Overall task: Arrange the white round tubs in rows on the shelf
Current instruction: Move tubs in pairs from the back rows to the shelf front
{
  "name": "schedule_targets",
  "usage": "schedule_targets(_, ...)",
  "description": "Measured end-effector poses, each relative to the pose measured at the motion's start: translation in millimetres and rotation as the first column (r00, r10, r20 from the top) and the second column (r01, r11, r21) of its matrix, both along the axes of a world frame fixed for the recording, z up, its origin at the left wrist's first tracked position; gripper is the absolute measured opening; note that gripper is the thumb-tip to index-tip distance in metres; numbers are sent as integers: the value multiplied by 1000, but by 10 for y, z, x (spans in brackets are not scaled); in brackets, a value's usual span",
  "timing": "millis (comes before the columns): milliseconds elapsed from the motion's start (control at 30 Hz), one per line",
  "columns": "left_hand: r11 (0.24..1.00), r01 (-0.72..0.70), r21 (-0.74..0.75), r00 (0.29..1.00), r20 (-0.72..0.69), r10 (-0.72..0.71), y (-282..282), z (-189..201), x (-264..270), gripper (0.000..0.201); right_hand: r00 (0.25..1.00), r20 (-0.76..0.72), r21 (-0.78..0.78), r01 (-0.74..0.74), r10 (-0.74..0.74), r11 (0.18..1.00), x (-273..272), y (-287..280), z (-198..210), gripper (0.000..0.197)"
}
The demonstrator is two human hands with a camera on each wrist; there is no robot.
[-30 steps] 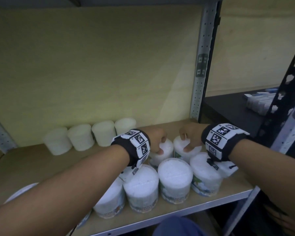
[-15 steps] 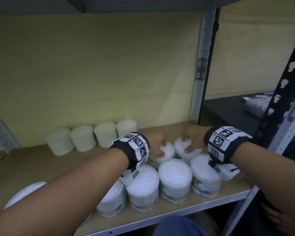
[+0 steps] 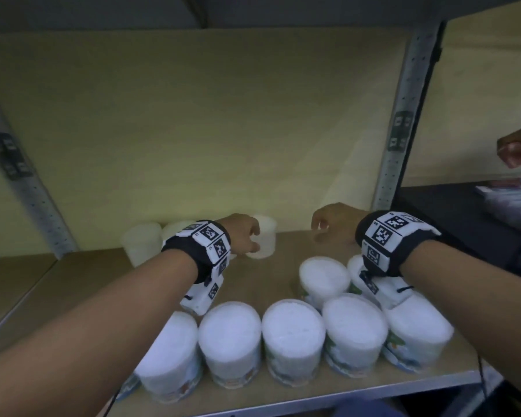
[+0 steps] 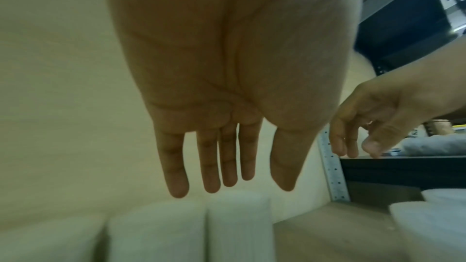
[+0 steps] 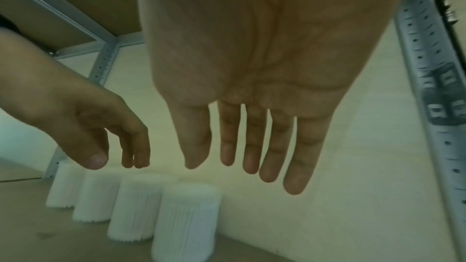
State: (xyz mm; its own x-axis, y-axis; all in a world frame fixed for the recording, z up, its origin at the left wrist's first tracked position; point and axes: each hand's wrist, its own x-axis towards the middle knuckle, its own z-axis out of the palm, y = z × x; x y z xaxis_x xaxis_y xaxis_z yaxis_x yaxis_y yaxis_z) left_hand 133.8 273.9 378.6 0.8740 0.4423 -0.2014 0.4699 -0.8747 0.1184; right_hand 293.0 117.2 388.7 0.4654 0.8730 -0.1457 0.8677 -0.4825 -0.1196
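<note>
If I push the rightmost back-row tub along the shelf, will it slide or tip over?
Probably slides. The tub stands upright on a flat base on the smooth shelf. It looks taller than wide, so a push near the top might tip it; push low. It looks like light plastic, so a gentle nudge likely suffices.

A stockroom: perforated metal shelving uprights (image 3: 399,139), a board shelf (image 3: 57,284), and rows of identical white tubs (image 3: 292,323).

Both forearms reach forward side by side, each wrist wrapped in a black band. The left hand (image 3: 243,236) and right hand (image 3: 333,225) hang apart, palms down, fingers loosely extended, holding nothing.
</note>
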Motion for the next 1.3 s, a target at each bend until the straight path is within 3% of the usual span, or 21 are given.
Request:
schedule_targets(233, 991, -135, -3, 991, 0, 135, 546, -150, -321, 54, 998, 8, 7, -69, 69, 998, -214, 618, -83, 42)
schedule_targets(600, 989, -148, -4, 988, 51, 148, 1029, -247, -190, 51, 995, 70, -58, -62, 66, 996, -170, 1369, -239, 41)
schedule_targets(867, 993, -120, -17, 992, 46, 121, 1149, -358, -50, 50, 996, 73, -113, -46, 54, 993, -133, 1558, -410, 52)
schedule_targets(1300, 995, -100, -15, 988, 115, 101, 1156, -424, -71, 45, 990, 106, -141, -78, 94, 987, -152, 1541, -402, 47)
